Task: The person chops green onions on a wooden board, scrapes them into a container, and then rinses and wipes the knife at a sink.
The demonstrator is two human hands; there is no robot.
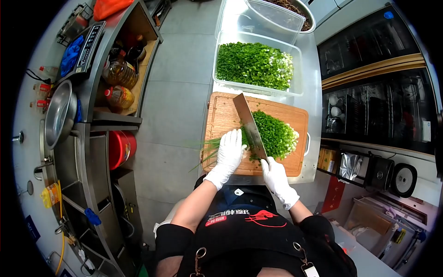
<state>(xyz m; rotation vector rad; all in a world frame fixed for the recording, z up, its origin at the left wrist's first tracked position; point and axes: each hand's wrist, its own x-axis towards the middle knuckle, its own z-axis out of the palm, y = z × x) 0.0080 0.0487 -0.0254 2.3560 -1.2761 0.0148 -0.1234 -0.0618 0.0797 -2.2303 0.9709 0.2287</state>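
Observation:
My right hand (278, 179), in a white glove, is closed around the handle of a cleaver (249, 123). The blade stands on edge over a wooden cutting board (222, 111), slanting up to the left. Pressed on a bunch of green onions (210, 148) is my left hand (229, 152), also gloved, its fingers curled close to the blade's left side. Long green tips stick out past the board's left edge. On the blade's right lies a heap of chopped green onions (273, 135), green with white bits at the right end.
Behind the board, a clear plastic container (299, 85) holds more chopped green onions. A metal bowl (310, 23) of dark dried pieces stands farther back. On the left are a counter with a steel bowl (59, 113), oil bottles (121, 96) on a shelf and a red bucket (122, 147).

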